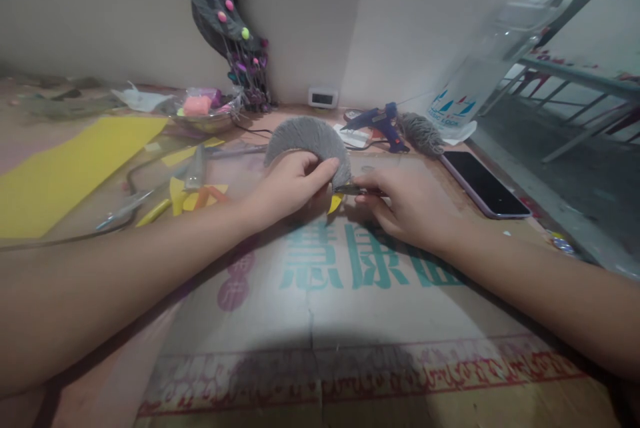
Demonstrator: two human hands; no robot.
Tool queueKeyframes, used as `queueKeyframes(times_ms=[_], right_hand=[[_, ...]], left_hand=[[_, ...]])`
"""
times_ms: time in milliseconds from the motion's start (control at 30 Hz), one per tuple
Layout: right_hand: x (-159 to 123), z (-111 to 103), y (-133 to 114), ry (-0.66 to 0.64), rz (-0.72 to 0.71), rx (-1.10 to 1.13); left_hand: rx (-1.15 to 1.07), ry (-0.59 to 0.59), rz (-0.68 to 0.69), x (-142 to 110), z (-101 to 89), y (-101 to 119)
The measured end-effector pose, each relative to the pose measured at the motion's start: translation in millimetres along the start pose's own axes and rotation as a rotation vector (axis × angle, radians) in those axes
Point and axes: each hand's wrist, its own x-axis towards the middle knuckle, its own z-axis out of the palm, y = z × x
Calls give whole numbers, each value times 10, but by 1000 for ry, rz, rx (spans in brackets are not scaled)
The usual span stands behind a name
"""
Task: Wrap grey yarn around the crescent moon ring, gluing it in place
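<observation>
My left hand [295,185] is closed on a crescent wrapped in grey yarn [307,135], with the thumb lying over its right part. A bare yellow point [335,203] sticks out at the crescent's lower right end. Against that end, my right hand [393,198] pinches small dark scissors [347,189]. Their blades point left and touch or nearly touch the yarn; blur hides whether they are apart. Both hands are just above a printed cardboard sheet [280,328].
A blue glue gun [377,125], grey yarn bundle [423,135] and phone [485,185] lie right. Left are a yellow sheet [75,168], yellow scraps [177,195] and a bowl of clay-like pieces [200,111]. A decorated grey crescent [215,8] hangs by the wall; a small clock [323,98] stands behind.
</observation>
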Motion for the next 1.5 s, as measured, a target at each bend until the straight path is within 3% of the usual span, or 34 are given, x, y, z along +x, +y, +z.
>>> queueKeyframes(times_ms=[133,300,567,833,1033,1267,1500], right_hand=[[1,-3,7,-19,-10,-13],[-28,80,77,47,-28,-5],[-32,95,62,33,-8,-47],[-20,100,47,-1,9,-84],[-16,85,47,-7,9,-74],[-53,107,107,117,-57,-61],[-20,68,61,44,-63,-70]], left_hand=[[13,12,-6,8,-1,1],[-13,-7,-14,5,10,-1],[-351,-136,-158,52,99,-130],[-474,-196,-245,75,117,-145],[-434,-186,-232,73,116,-146],[-311,-106,-184,55,89,-129],[-204,-69,-116,34,92,-136]])
